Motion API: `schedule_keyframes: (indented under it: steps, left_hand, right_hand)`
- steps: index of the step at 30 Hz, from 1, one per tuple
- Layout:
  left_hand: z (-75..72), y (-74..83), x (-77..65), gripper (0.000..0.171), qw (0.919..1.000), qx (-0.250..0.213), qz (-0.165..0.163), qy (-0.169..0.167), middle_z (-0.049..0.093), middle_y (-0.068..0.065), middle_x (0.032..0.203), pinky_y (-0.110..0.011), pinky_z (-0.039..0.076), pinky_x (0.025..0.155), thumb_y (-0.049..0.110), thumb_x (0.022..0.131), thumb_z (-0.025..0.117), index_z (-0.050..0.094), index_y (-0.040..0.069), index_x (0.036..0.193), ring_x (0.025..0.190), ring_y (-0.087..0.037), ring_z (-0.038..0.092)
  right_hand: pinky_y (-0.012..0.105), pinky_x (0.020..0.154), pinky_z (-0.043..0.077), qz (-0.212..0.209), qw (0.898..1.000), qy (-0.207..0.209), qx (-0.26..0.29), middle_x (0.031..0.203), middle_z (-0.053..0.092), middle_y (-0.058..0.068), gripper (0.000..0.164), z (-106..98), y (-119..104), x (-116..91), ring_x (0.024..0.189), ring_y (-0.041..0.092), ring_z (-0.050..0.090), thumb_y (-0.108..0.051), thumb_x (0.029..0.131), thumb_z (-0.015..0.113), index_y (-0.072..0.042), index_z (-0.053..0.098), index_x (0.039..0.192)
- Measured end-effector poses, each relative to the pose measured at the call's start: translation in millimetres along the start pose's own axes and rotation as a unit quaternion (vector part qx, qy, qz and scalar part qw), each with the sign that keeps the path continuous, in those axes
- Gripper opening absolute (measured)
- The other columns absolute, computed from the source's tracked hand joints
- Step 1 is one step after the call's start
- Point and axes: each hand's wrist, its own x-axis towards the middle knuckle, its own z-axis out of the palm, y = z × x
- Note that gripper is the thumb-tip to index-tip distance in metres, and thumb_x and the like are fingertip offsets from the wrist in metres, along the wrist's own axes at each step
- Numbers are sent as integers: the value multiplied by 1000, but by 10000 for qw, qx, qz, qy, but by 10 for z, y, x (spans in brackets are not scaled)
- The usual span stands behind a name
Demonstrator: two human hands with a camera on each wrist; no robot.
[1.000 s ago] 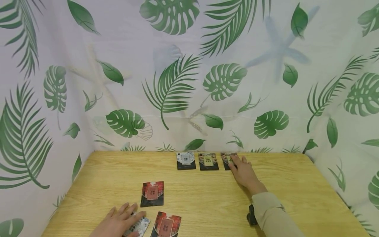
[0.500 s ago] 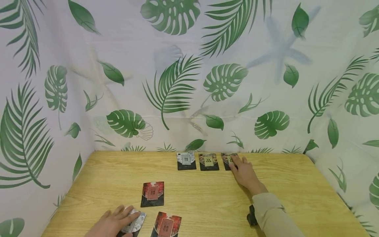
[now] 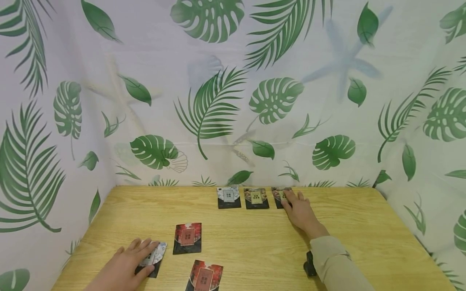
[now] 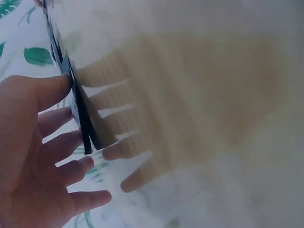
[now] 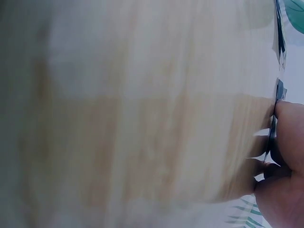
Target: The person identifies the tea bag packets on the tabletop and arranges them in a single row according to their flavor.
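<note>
My left hand (image 3: pixel 123 262) lies over a white-and-black sachet (image 3: pixel 156 258) at the table's front left, its fingers spread across the top. The left wrist view shows the thumb and fingers (image 4: pixel 61 173) touching that flat sachet edge-on. At the back, my right hand (image 3: pixel 303 211) rests its fingertips on a brown-and-black sachet (image 3: pixel 277 199), covering its right part. Left of that one lie another brown-and-black sachet (image 3: pixel 256 199) and a white-and-black one (image 3: pixel 228 197), in a row. Two red-and-black sachets lie nearer: one upper (image 3: pixel 187 238), one lower (image 3: pixel 205 277), cut off by the frame.
A wooden table (image 3: pixel 255 246) carries all the sachets. Leaf-printed cloth (image 3: pixel 218 121) hangs behind it and along both sides. A small black object (image 3: pixel 310 264) sits at the right sleeve (image 3: pixel 335 258).
The left hand has slid left and slightly away from the person, with the white-and-black sachet moving along under it, apart from the red ones. The right hand has stayed in place.
</note>
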Motion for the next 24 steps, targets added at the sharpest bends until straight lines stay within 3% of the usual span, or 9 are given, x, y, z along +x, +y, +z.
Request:
schedule_keyframes:
  steps: [12,24]
  left_hand:
    - [-65,-109,286,63,9977,397,-25,547,54,-21,157,-83,37,104,35,103,68,50,10,157,146,-55,43]
    - [-110,-76,619,61,9969,491,-100,600,51,-23,159,-82,37,107,33,104,66,49,8,158,147,-57,41]
  right_hand:
    - [78,122,14,-4,10000,24,60,165,30,35,57,-19,-26,-5,153,63,17,-27,115,42,6,35,161]
    - [78,122,14,35,9999,17,114,166,29,34,57,3,11,0,154,62,16,-28,115,43,4,35,162]
